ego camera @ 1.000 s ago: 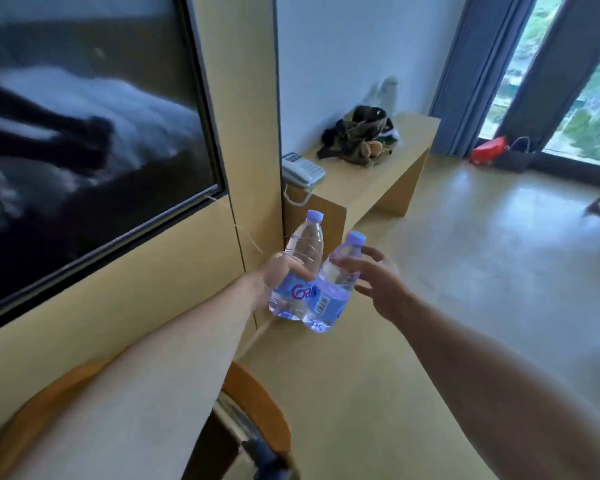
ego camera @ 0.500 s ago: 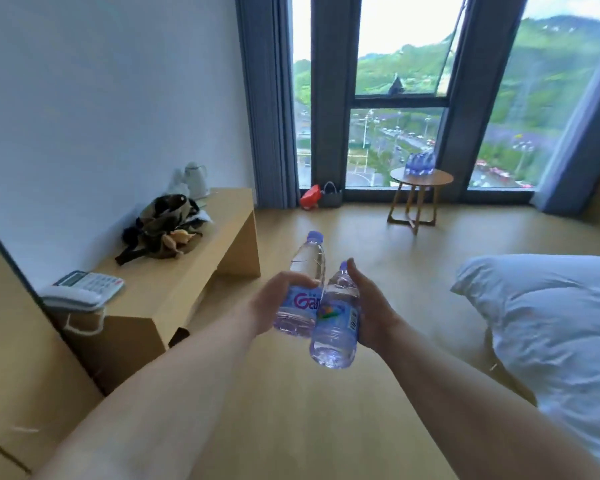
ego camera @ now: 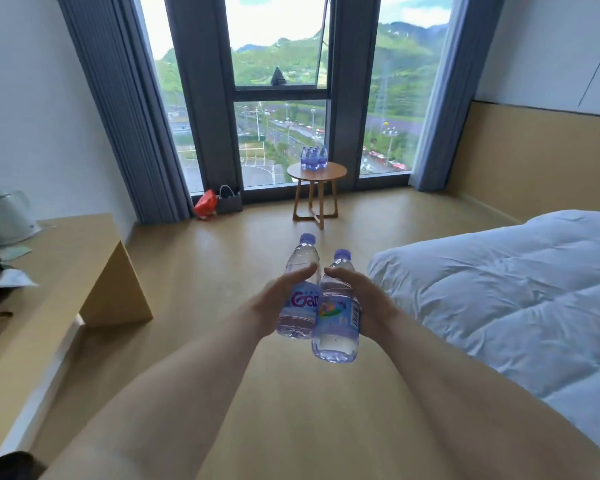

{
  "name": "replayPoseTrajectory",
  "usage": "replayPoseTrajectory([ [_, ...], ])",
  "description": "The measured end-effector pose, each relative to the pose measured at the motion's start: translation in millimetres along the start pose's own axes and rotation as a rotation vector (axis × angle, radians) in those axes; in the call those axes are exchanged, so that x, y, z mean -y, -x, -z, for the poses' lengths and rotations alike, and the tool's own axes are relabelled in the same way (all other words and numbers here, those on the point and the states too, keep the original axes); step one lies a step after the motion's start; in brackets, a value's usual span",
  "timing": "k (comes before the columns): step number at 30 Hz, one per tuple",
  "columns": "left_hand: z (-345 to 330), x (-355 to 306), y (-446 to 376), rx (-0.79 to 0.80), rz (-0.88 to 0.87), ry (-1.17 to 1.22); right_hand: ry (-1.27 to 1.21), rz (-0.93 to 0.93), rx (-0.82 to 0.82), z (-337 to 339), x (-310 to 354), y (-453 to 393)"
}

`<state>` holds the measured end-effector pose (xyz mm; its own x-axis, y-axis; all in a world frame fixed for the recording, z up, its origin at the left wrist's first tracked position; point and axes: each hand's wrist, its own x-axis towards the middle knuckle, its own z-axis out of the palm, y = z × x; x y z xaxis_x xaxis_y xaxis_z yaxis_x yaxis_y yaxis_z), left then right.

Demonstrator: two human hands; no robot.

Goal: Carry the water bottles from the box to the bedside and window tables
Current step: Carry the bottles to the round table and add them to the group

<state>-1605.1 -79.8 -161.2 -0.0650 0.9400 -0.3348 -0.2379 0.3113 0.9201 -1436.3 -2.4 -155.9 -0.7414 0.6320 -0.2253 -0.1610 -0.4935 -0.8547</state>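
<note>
Fingers of the left hand (ego camera: 278,299) wrap one bottle (ego camera: 300,289), and the right hand (ego camera: 364,299) grips a second (ego camera: 336,317), the two touching. The view has swung from the desk wall to face the window table (ego camera: 316,170), whose tabletop centre already carries bottles (ego camera: 313,157). Delivery there looks next.

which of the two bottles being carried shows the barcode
The bottle in the right hand, the lower one: its label shows a barcode at its right edge. The left hand holds a bottle showing big red lettering.
</note>
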Motion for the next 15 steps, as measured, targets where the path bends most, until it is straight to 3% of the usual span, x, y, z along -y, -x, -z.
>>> replayPoseTrajectory([
  [15,60.0,-100.0,-260.3,0.012,-0.002,-0.121,-0.013,0.027,-0.076,96.4,104.4,-224.7],
])
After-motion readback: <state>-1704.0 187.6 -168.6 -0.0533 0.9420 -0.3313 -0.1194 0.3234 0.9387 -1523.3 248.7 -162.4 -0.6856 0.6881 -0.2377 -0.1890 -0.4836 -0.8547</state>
